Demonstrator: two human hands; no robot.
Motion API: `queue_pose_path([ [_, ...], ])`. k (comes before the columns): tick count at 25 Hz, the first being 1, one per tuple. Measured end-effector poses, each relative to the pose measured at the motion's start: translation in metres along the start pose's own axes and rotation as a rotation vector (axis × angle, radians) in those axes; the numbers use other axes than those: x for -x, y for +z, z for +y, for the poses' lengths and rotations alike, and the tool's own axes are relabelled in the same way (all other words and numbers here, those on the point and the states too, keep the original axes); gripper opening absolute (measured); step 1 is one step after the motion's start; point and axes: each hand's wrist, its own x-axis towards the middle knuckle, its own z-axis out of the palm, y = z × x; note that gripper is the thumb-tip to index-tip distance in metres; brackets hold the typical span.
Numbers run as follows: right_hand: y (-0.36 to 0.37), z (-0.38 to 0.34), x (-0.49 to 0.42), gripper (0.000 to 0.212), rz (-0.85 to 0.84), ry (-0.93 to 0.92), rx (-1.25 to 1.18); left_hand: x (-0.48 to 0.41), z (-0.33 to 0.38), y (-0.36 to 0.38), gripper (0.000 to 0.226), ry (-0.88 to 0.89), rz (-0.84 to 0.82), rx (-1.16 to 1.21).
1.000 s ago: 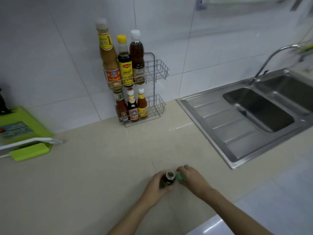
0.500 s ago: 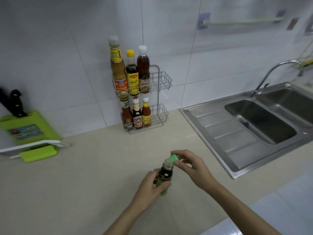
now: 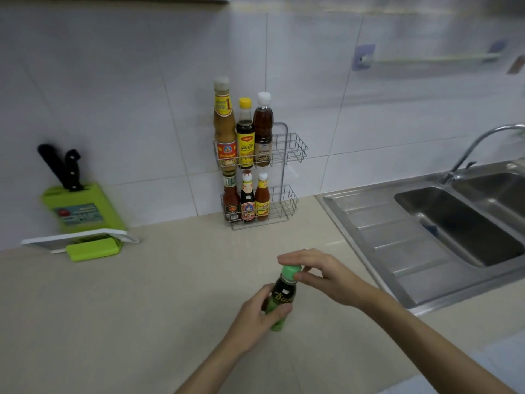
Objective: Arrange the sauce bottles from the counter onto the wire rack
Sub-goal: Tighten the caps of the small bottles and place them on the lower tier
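2 bare hands meet over the beige stone counter (image 3: 119, 314), both on a small dark sauce bottle with a green label and green cap (image 3: 279, 298). The left hand (image 3: 255, 317) is wrapped around the bottle's lower body, fingers curled closed on it, and holds it tilted with the cap leaning away from the person. The right hand (image 3: 321, 275) pinches the green cap (image 3: 290, 273) between thumb and fingertips, the other fingers loosely bent above it. Whether the bottle's base touches the counter cannot be told.

Well behind the hands, against the white tiled wall, stands a 2-tier silver wire rack (image 3: 289, 155). Its upper basket holds 3 tall bottles at the left end; its lower basket holds 3 short red-sauce bottles, also at the left, with the right part of each basket free. To the left sits a lime-green knife block with black handles (image 3: 81, 206); to the right lies a stainless steel sink (image 3: 369, 223).
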Motion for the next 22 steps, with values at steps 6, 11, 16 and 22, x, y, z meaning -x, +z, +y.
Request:
queue_pose_path([
  [6, -0.006, -0.005, 0.001, 0.028, 0.024, 0.045, 0.157, 0.002, 0.012, 0.005, 0.048, 0.003, -0.043, 0.015],
  [11, 0.001, -0.012, 0.001, 0.056, 0.033, 0.196, 0.686, 0.002, 0.017, 0.012, 0.043, 0.002, -0.035, -0.045],
  [16, -0.005, -0.017, -0.002, 0.038, -0.064, 0.239, 0.195, 0.002, 0.015, 0.005, 0.041, -0.008, 0.023, -0.018],
  [22, 0.0, -0.019, -0.011, 0.045, 0.043, 0.345, 0.291, 0.001, 0.019, 0.0, 0.038, 0.013, 0.037, -0.04],
])
